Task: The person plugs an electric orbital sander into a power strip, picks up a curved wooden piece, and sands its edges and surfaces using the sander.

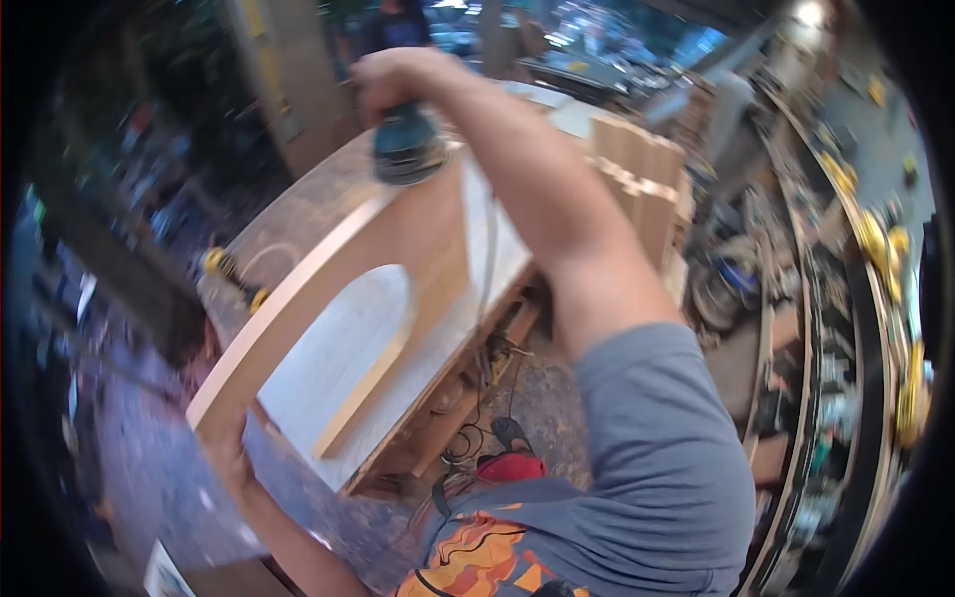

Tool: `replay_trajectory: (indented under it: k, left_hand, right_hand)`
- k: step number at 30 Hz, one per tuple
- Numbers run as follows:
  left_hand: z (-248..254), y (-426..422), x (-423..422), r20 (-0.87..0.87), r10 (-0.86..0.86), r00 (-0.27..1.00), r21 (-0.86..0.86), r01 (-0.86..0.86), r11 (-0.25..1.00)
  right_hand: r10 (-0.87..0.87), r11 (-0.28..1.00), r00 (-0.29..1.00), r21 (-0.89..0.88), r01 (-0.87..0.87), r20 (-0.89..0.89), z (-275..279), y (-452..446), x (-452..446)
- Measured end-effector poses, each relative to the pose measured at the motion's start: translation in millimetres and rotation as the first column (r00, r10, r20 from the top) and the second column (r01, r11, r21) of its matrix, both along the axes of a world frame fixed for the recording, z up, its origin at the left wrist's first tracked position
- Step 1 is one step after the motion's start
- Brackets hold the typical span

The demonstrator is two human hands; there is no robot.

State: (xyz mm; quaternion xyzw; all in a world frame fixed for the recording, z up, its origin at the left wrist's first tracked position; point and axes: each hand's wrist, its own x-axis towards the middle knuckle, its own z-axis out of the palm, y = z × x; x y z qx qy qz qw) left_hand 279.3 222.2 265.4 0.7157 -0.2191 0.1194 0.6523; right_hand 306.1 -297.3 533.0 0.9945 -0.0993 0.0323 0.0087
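Observation:
My right hand (383,80) is closed over the top of a teal power sander (406,144). The sander's pad sits against the upper edge of a curved wooden panel (348,244), at the far end. This panel stands on edge and has a rounded, arch-like cutout. At the near left end, my left hand (229,448) grips the panel's lower corner; its fingers are partly hidden by the wood. A cord (489,269) hangs down beside my right arm.
The panel rests on a workbench with a pale top (338,338). A yellow power tool (224,264) lies at its left side. Stacked wooden pieces (637,184) stand at the far right. Cluttered shelves (796,328) line the right, and a person (398,25) is partly visible behind.

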Motion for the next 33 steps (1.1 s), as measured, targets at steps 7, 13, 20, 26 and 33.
replay_trajectory:
  k: [7, 13, 20, 26, 33]
  left_hand:
    - [11.1, -3.4, -5.0, -0.072, -0.077, 0.994, -0.018, 0.076, 0.997]
    - [11.0, -7.0, -5.0, -0.092, -0.092, 0.991, -0.092, 0.084, 0.992]
    - [16.8, -11.9, -13.1, -0.159, -0.106, 0.982, -0.081, 0.094, 0.992]
    - [11.1, -6.4, -8.7, -0.146, -0.123, 0.982, -0.146, 0.101, 0.984]
    - [26.9, -21.5, -24.3, -0.027, 0.020, 0.999, -0.045, -0.021, 0.999]
  right_hand:
    - [-0.065, 0.997, 0.993, 0.056, 0.060, 0.103, 5.8, 13.8, -26.7]
    - [0.204, 0.978, 0.972, -0.063, -0.198, 0.119, 2.8, 47.8, -32.1]
    - [0.424, 0.906, 0.902, -0.028, -0.423, 0.086, 6.9, 160.4, -46.0]
    - [0.705, 0.709, 0.706, -0.036, -0.704, 0.071, 6.5, 279.6, -41.0]
    - [0.750, 0.661, 0.659, -0.034, -0.750, 0.057, 14.6, 347.1, -51.8]
